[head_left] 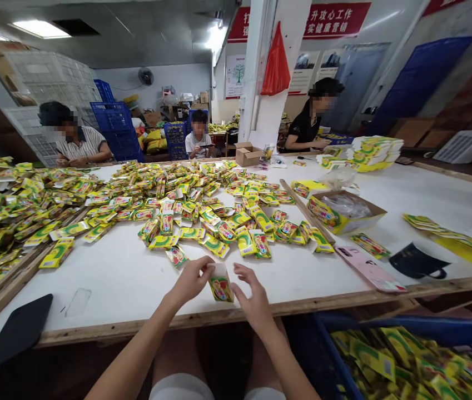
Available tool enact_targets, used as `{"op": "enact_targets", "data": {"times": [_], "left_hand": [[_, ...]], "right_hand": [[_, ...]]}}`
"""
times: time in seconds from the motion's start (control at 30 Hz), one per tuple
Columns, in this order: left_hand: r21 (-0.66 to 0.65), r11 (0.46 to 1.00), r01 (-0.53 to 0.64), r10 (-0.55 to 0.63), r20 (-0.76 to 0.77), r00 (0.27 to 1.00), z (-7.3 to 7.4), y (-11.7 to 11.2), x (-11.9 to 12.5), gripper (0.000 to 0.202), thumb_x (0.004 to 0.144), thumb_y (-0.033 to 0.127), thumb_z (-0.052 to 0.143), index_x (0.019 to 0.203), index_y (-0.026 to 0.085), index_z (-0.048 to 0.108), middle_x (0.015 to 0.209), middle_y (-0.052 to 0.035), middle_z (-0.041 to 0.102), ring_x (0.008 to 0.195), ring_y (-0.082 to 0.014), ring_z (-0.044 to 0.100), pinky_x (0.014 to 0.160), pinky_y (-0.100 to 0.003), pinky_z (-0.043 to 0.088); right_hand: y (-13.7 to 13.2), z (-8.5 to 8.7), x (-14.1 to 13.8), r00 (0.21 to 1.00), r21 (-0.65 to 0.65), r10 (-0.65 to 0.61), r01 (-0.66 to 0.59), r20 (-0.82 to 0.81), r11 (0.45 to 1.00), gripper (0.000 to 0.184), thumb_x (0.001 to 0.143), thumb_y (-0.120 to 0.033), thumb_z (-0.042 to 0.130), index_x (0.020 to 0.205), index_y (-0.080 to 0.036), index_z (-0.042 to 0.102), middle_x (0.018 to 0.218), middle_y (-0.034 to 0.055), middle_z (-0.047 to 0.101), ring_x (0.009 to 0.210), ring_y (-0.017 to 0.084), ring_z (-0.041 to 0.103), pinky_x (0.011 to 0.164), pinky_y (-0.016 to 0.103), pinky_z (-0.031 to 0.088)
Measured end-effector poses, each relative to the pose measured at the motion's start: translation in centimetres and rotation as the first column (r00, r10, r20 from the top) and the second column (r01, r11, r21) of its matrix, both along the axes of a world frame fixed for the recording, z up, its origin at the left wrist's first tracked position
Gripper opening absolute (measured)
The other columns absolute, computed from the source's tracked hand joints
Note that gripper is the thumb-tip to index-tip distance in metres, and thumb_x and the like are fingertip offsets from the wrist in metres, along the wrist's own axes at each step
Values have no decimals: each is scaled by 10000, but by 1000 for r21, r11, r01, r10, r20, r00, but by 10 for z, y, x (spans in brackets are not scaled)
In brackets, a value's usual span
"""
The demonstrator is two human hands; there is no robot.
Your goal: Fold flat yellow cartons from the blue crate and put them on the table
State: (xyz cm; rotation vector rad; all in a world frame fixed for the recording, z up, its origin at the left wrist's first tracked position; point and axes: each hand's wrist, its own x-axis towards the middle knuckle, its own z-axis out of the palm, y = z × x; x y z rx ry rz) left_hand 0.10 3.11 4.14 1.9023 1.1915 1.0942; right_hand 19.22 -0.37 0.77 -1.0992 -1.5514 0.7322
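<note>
A small yellow-green printed box (pixel 221 289) stands upright near the table's front edge, its white top flap raised. My left hand (pixel 194 276) pinches the upper left of this box between thumb and fingers. Just to its right is my right hand (pixel 253 294), fingers curved and apart, thumb close to the box's right side; whether the thumb touches it I cannot tell. Beyond my hands, a loose heap of similar small boxes (pixel 194 233) spreads over the white table (pixel 135 289), several with flaps sticking up.
To the right are a pink phone (pixel 371 269), a dark mug (pixel 417 260) and an open carton (pixel 344 214) with clear plastic inside. A blue crate (pixel 327 344) of boxes sits below the table edge. A wooden strip (pixel 306 214) divides the tabletop. Three people are beyond the table.
</note>
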Motion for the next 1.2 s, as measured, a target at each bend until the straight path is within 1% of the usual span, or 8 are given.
{"op": "enact_targets", "data": {"times": [0.07, 0.17, 0.3, 0.47, 0.6, 0.77, 1.07, 1.2], "left_hand": [[-64, 997, -31, 38, 113, 993, -11, -5, 6, 127, 834, 299, 552, 886, 200, 611, 637, 13, 579, 603, -134, 538, 533, -207, 401], [-138, 988, -69, 110, 315, 943, -32, -12, 12, 264, 844, 338, 558, 1071, 207, 523, 747, 9, 592, 661, -125, 570, 615, -217, 450], [-188, 982, 0, 59, 312, 948, -50, -21, 16, 205, 843, 351, 567, 947, 179, 611, 853, -48, 652, 775, -167, 601, 718, -278, 480], [-203, 979, -11, 83, 350, 933, -50, -19, 20, 199, 801, 347, 615, 886, 176, 671, 913, -69, 674, 907, -215, 617, 813, -322, 486], [-214, 977, -19, 127, 503, 855, -52, -16, 26, 312, 783, 311, 646, 1070, 200, 594, 912, -50, 681, 862, -188, 641, 792, -313, 503], [-213, 976, -52, 142, 430, 892, -51, -20, 28, 192, 790, 329, 642, 892, 167, 658, 924, -77, 690, 878, -205, 636, 819, -325, 498], [-247, 947, -206, 291, 385, 876, -41, -20, 38, 186, 785, 339, 638, 843, 163, 647, 767, -31, 668, 713, -159, 600, 680, -261, 481], [-251, 952, -178, 270, 406, 873, -44, -17, 37, 198, 799, 357, 624, 819, 163, 660, 769, -35, 677, 726, -165, 608, 695, -266, 483]], "right_hand": [[9, -6, -15, 992, -81, 106, -112, -70, 990, 190, 865, -335, 538, 1015, -218, 535, 981, 66, 659, 915, 210, 635, 824, 337, 511], [15, -14, -16, 983, -133, 124, -143, -139, 981, 186, 872, -330, 517, 1016, -213, 522, 897, 52, 655, 843, 199, 642, 774, 313, 520], [19, -17, -6, 982, -159, 155, -171, -112, 972, 169, 870, -322, 511, 976, -203, 569, 916, 55, 656, 858, 199, 630, 789, 312, 509], [31, -12, -8, 987, -143, 141, -150, -74, 978, 166, 856, -335, 535, 827, -186, 602, 823, 40, 644, 802, 192, 620, 765, 306, 505], [35, -12, -11, 979, -119, 138, -156, -148, 981, 184, 854, -289, 537, 997, -193, 600, 854, 42, 663, 802, 188, 633, 749, 306, 514], [25, -6, -9, 986, -64, 166, -168, -31, 984, 172, 853, -314, 553, 868, -191, 672, 930, 68, 675, 892, 208, 626, 782, 311, 510], [31, 2, -14, 996, -112, 66, -59, 55, 992, 166, 836, -338, 562, 839, -190, 637, 759, 35, 675, 658, 173, 613, 648, 285, 502], [32, 3, -9, 994, -138, 101, -95, 39, 986, 175, 853, -342, 545, 810, -191, 623, 728, 20, 663, 648, 166, 613, 642, 273, 493]]}}
